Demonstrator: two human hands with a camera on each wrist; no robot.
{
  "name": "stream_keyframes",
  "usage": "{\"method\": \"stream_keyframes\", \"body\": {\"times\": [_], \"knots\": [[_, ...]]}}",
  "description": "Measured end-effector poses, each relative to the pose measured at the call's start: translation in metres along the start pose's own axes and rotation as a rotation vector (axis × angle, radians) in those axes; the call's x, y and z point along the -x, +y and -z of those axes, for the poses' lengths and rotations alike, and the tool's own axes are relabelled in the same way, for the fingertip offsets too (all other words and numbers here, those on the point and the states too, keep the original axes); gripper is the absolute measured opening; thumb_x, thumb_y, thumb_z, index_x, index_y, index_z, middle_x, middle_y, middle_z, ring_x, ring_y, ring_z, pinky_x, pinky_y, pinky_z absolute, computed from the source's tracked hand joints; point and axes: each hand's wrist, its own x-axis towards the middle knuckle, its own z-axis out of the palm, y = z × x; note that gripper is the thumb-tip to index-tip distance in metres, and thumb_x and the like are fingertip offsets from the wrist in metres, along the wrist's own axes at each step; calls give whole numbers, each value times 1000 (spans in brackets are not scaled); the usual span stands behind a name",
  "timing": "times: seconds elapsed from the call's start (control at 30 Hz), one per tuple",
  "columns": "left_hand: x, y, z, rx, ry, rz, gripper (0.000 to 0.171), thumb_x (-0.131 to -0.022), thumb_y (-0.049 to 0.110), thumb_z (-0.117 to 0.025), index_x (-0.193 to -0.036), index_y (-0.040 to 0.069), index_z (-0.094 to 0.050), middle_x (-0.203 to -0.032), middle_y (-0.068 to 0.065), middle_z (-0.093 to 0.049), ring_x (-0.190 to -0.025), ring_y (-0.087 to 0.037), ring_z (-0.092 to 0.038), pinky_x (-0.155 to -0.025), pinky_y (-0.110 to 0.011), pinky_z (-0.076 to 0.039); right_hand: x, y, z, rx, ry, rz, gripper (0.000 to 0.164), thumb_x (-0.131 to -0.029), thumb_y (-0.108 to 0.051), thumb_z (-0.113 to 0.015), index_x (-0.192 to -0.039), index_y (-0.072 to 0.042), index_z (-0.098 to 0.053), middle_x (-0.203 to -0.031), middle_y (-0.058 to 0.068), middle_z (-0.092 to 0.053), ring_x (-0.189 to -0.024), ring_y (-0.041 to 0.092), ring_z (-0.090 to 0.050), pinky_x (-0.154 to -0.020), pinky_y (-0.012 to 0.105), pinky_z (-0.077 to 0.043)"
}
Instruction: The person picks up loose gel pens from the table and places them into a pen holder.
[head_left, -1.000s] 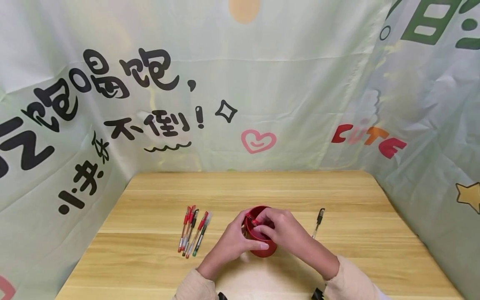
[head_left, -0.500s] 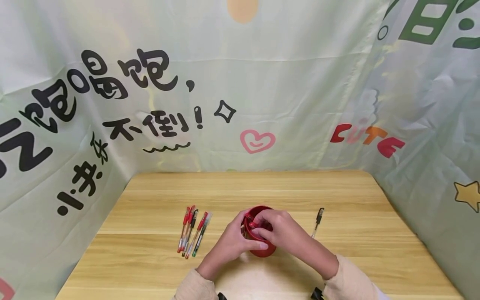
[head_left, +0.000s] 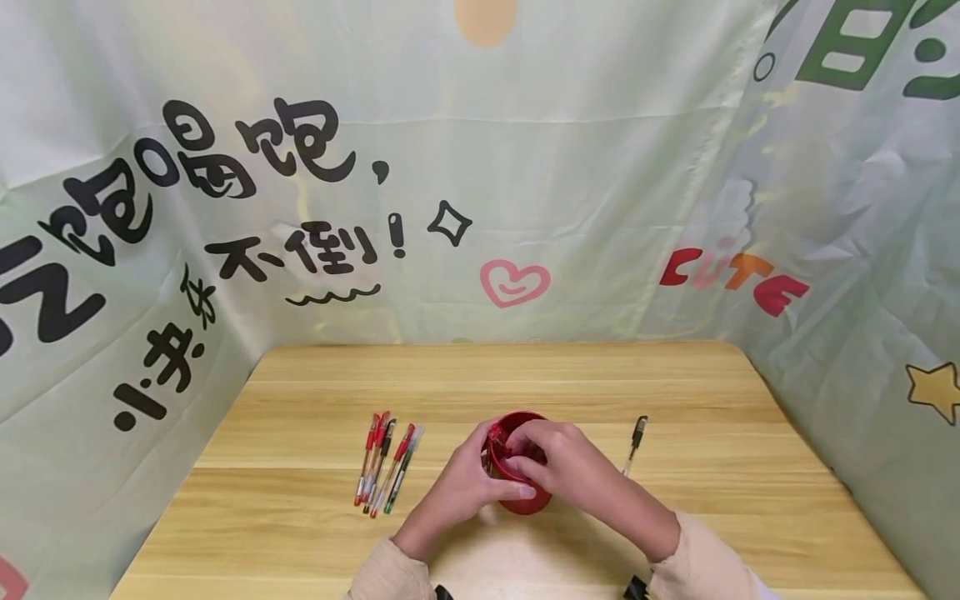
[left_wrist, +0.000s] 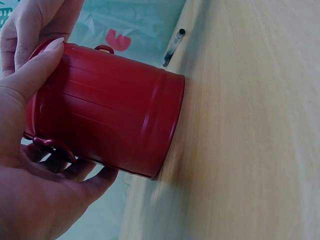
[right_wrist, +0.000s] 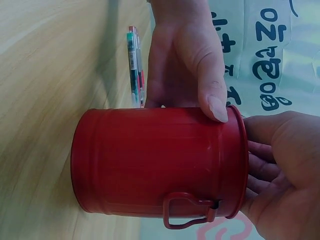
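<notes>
My left hand (head_left: 468,483) grips a small red metal bucket (right_wrist: 155,162) from the side, its thumb across the front near the rim. The bucket has small loop handles and stands upright on the table. My right hand (head_left: 555,450) has its fingers bent in through the bucket's mouth. Shiny red pieces (head_left: 497,435), like pen caps, show inside the left part of the rim, beside the right fingers. Those fingertips are largely hidden by the bucket wall, and I cannot tell whether they hold a piece.
Several gel pens (head_left: 386,462) with red, black and clear caps lie side by side on the wooden table (head_left: 300,542), left of the bucket. A lone black-capped pen (head_left: 637,442) lies to the right, partly behind the right forearm. Printed cloth (head_left: 600,192) hangs around the table.
My right fingers have shifted slightly left and deeper into the bucket, and the red piece at their tips has moved toward the left rim. The left hand keeps its grip.
</notes>
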Motion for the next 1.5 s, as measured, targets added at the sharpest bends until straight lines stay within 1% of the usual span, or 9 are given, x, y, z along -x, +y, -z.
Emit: {"method": "stream_keyframes", "body": {"times": [0.13, 0.3, 0.43, 0.57, 0.83, 1.07, 1.2, 1.33, 1.5], "knots": [[0, 0, 0, 3, -1, -7, 86, -77, 34, -93, -149, 32, -46, -145, 6, -59, -131, -17, -60, -106, -34, -56, 1, 1, 5, 0, 40, 5, 15, -87, -12, -83, -98, -10, -73, -92, 0, -76, -82, 9, -72, -71, 29, -64], [0, 0, 0, -7, 5, -9, 87, -77, 33, -93, -149, 33, -46, -145, 7, -58, -131, -17, -60, -108, -38, -55, 4, 3, 14, 30, 135, -18, 26, -87, -14, -84, -108, -6, -74, -102, 4, -77, -90, 16, -76, -74, 30, -65], [0, 1, 0, -37, 14, -4, 89, -76, 37, -94, -150, 30, -45, -144, 5, -59, -131, -18, -59, -107, -39, -55, 6, 6, 21, 85, 215, -37, 34, -86, -17, -86, -115, -6, -73, -108, 5, -77, -97, 18, -75, -79, 34, -65], [0, 2, -1, -41, 12, 3, 90, -75, 38, -94, -150, 29, -45, -143, 5, -60, -131, -19, -59, -105, -38, -56, 9, 12, 28, 157, 258, -45, 40, -84, -17, -87, -119, -5, -72, -113, 7, -76, -102, 22, -73, -84, 41, -64], [0, 3, -1, -55, 26, 9, 92, -73, 38, -95, -151, 29, -45, -144, 6, -60, -134, -19, -56, -109, -44, -54, 15, 22, 43, 205, 288, -105, 48, -81, -15, -89, -123, -4, -70, -116, 11, -75, -104, 27, -72, -85, 46, -63], [1, 4, -1, -27, 23, 5, 93, -73, 34, -96, -151, 29, -45, -144, 5, -60, -134, -19, -57, -109, -43, -54, 19, 29, 51, 174, 265, -225, 50, -85, -15, -86, -129, -2, -66, -121, 16, -73, -106, 32, -72, -87, 50, -62], [1, 4, -2, -19, 24, 7, 93, -73, 33, -96, -151, 29, -45, -145, 4, -60, -134, -19, -57, -109, -43, -54, 22, 35, 53, 175, 251, -271, 52, -86, -16, -85, -132, 0, -65, -124, 18, -71, -109, 35, -71, -88, 52, -61], [1, 4, -2, -12, 26, 9, 93, -73, 32, -96, -151, 29, -45, -145, 4, -60, -134, -19, -57, -108, -43, -54, 26, 45, 56, 191, 244, -314, 55, -87, -17, -84, -134, 2, -63, -127, 21, -69, -113, 38, -68, -90, 55, -60], [1, 4, -2, -1, 25, 10, 93, -73, 31, -96, -151, 29, -45, -145, 4, -59, -134, -20, -57, -107, -43, -55, 31, 59, 63, 193, 235, -376, 56, -90, -18, -81, -136, 4, -59, -130, 24, -65, -114, 42, -66, -88, 57, -59]]}}
